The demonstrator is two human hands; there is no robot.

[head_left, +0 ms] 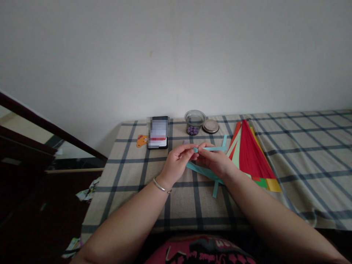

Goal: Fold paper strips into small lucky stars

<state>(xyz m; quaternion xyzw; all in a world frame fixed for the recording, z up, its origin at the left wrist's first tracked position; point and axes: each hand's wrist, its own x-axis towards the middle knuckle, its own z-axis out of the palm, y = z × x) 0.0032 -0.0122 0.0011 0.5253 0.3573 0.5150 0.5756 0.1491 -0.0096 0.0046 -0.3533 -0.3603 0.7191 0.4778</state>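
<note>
My left hand [177, 163] and my right hand [217, 161] meet above the checked cloth, fingertips pinched together on a thin light-blue paper strip [213, 148] that sticks out to the right. A silver bangle sits on my left wrist. More light-blue strips [202, 171] lie on the cloth just under the hands. A fan of long coloured paper strips [251, 156], red, orange, green and yellow, lies right of my right hand.
A clear plastic jar [194, 123] with small purple pieces stands behind the hands, its lid [210, 126] beside it. A phone [158, 132] and an orange bear sticker [141, 140] lie at the back left. The checked cloth [302, 154] ends at left above a dark floor with scraps.
</note>
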